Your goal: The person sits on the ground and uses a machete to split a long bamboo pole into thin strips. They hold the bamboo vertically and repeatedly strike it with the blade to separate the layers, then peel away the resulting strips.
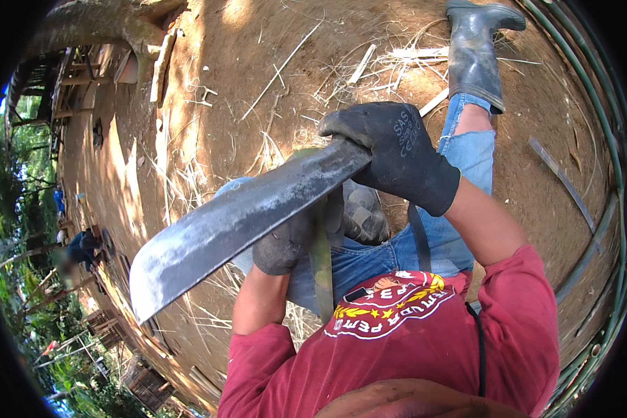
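Note:
My right hand (400, 153), in a black glove, is closed near the base of a broad machete (244, 216). The grey blade slants down to the left across my lap, its squared tip farthest from me. Beneath the blade, my left hand (289, 240), also gloved, is closed around a flat green strip (321, 268) that looks like split bamboo. This strip passes under the blade and comes back toward my shirt. The blade hides part of the left fingers and the strip's middle. The machete's handle is mostly covered by my right hand.
My leg in a black rubber boot (475, 66) stretches out at the far right. Wood shavings (411, 66) litter the dirt ground. A long flat strip (563, 182) lies at right, near green bamboo poles (616, 174). Another person (83, 245) crouches far left.

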`<state>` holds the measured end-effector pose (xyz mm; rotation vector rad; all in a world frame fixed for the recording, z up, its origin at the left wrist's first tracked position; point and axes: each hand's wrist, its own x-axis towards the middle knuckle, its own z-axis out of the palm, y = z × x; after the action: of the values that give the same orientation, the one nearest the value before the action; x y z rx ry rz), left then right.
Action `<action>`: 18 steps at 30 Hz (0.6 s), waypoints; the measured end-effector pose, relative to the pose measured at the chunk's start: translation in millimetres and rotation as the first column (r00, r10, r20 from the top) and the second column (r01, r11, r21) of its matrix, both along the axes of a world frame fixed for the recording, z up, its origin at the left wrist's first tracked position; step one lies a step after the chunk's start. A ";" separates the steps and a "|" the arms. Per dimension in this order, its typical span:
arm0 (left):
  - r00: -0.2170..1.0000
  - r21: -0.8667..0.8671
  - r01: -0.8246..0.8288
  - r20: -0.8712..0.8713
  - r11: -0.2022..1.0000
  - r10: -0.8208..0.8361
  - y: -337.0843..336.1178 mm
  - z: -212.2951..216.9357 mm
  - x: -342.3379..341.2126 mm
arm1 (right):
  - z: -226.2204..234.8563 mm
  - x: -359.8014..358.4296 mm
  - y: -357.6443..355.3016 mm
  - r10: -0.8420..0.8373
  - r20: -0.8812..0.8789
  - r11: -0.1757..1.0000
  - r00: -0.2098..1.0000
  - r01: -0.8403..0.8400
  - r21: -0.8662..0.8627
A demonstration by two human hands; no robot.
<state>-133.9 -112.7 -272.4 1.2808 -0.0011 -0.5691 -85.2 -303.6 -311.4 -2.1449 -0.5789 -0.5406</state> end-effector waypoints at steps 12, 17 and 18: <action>0.998 0.111 -0.060 -0.027 0.992 0.063 -27.1 22.9 2.8 | -32.8 -17.0 -52.3 -0.171 -0.469 0.959 0.866 0.256 0.123; 0.999 -0.026 -0.036 0.035 0.999 0.037 -11.0 -0.6 -2.6 | -2.6 -39.3 -20.8 -0.020 -0.186 0.995 0.982 0.038 0.095; 0.998 -0.041 -0.050 0.030 0.998 0.051 -7.9 -6.7 -5.5 | 2.2 -40.8 -17.4 0.001 -0.130 0.996 0.991 0.010 0.086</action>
<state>-139.4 -120.6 -279.1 1.2476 -0.0061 -0.5033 -126.0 -321.1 -309.2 -2.0819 -0.4700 -0.4168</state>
